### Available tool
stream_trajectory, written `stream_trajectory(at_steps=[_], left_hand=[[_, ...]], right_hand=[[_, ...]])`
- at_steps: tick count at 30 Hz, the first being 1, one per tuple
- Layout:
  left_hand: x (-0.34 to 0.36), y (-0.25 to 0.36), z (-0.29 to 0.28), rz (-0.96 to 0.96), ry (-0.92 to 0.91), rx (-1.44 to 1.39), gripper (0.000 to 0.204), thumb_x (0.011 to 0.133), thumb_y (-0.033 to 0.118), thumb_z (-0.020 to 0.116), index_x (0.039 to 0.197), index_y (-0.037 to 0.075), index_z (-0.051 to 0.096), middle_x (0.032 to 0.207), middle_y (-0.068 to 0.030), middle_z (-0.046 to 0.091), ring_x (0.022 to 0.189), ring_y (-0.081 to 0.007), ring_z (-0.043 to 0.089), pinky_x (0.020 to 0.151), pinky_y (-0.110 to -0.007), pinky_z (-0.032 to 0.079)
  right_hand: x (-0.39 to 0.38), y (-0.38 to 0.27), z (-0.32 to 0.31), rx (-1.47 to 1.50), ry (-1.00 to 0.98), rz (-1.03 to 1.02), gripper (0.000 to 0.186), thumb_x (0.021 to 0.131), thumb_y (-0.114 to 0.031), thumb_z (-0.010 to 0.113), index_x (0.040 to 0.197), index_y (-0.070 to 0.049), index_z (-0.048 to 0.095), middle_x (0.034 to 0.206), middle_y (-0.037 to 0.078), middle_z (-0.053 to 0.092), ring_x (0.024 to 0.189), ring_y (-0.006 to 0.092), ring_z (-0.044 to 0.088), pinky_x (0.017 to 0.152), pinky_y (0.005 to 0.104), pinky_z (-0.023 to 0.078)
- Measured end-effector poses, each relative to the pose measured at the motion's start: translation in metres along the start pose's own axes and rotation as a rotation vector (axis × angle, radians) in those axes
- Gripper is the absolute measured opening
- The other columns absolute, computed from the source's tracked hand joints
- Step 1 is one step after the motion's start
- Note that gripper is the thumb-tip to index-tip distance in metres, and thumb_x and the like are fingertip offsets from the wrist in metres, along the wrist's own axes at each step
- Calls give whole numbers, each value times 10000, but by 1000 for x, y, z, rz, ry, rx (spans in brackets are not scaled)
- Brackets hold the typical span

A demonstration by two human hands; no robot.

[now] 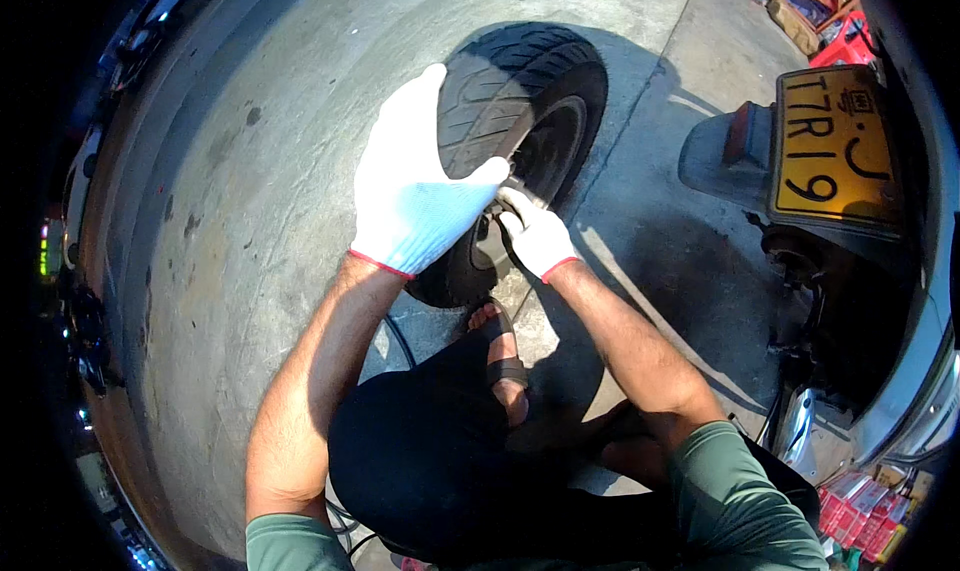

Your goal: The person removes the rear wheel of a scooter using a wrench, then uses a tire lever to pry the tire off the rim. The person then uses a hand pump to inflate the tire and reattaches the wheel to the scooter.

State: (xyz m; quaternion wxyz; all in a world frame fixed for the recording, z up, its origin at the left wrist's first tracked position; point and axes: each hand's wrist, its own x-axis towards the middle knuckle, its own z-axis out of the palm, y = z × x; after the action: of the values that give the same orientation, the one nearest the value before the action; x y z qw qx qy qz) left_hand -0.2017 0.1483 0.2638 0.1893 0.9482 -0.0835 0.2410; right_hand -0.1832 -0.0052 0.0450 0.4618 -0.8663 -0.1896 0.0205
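Observation:
A black motorcycle tyre (490, 101) on its wheel stands upright on the concrete in front of me. In a white knit glove with a red cuff, my left hand (400, 191) lies against the tyre's near left side. Its fingers stretch along the tread, and the thumb sticks out apart toward the rim. My right hand (540, 239), gloved the same way, is at the near side of the wheel rim (562, 143). Its fingers are bent together beside the left thumb, pinching at a small spot by the rim. Whatever lies between the fingertips is hidden.
My sandalled foot (505, 366) is just below the tyre. To the right is a motorcycle's rear end with a yellow number plate (835, 146) and a mudguard (725, 156). A dark hose (400, 341) runs by my knee. Red boxes (865, 511) stand at lower right.

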Motion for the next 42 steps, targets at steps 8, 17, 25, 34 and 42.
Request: stream_trajectory(at_steps=[8, 17, 25, 34, 42], left_hand=[[1, 3, 3, 32, 16, 30, 875, 715, 314, 826, 1425, 15, 412, 1352, -214, 508, 1245, -337, 523, 1047, -404, 442], [-1, -3, -2, -26, 0, 0, 876, 717, 310, 821, 1429, 14, 406, 1340, -221, 509, 1243, -336, 524, 1047, -407, 441], [2, -7, -1, -18, 2, -1, 878, 708, 297, 819, 1431, 16, 407, 1334, -223, 514, 1238, -341, 526, 1043, -412, 444], [-2, -11, -6, -38, 5, -19, 860, 704, 302, 807, 1416, 12, 420, 1320, -221, 520, 1227, -347, 532, 1039, -411, 443], [0, -12, -3, -12, 7, -34, 854, 701, 318, 798, 1410, 11, 434, 1295, -226, 537, 1209, -347, 548, 1020, -420, 458]], right_hand=[[20, 22, -44, -364, -116, -190, 393, 943, -181, 498, 1327, -249, 551, 859, 168, 646, 740, 367, 642, 681, 444, 527], [7, 3, -20, 101, -230, 122, 451, 977, -199, 469, 1428, -217, 457, 757, 110, 666, 586, 239, 620, 557, 362, 515], [14, -4, -17, 225, -202, 240, 406, 939, -102, 469, 1319, -192, 580, 811, 110, 634, 640, 273, 604, 587, 393, 500], [28, 23, -42, -73, -259, -55, 463, 961, -103, 495, 1418, -178, 489, 759, -24, 631, 576, 76, 551, 493, 245, 459], [25, 27, -57, -298, -238, -235, 483, 953, -90, 433, 1412, -217, 510, 822, 87, 676, 658, 205, 651, 612, 331, 536]])
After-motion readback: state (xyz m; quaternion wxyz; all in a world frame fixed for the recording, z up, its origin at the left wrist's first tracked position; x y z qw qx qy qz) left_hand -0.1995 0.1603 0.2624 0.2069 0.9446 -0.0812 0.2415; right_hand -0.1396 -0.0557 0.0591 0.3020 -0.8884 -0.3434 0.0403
